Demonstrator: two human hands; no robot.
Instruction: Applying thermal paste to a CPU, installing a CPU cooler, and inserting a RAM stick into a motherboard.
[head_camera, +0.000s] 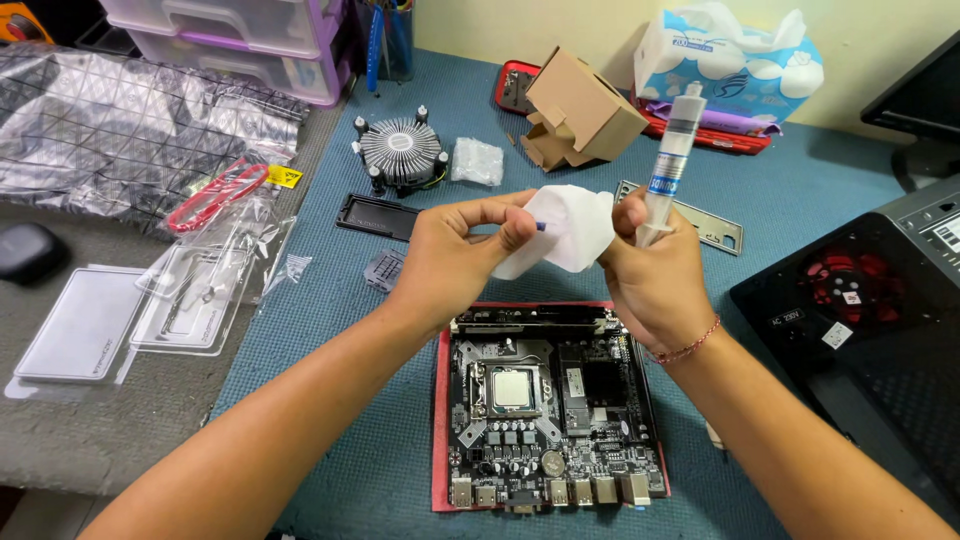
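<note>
A blue mat (800, 200) covers the desk, with a grey surface (100, 440) to its left and a black computer case (870, 330) at the right. A motherboard (548, 410) lies below both hands. Behind sit purple-trimmed plastic drawers (240, 40), a tissue pack (730, 60) in blue and white, an open cardboard box (580, 110) and a round cooler (400, 152). The right hand (655, 285) grips an upright syringe (672, 165); the left hand (450, 262) pinches a white tissue (565, 230) at its tip.
</note>
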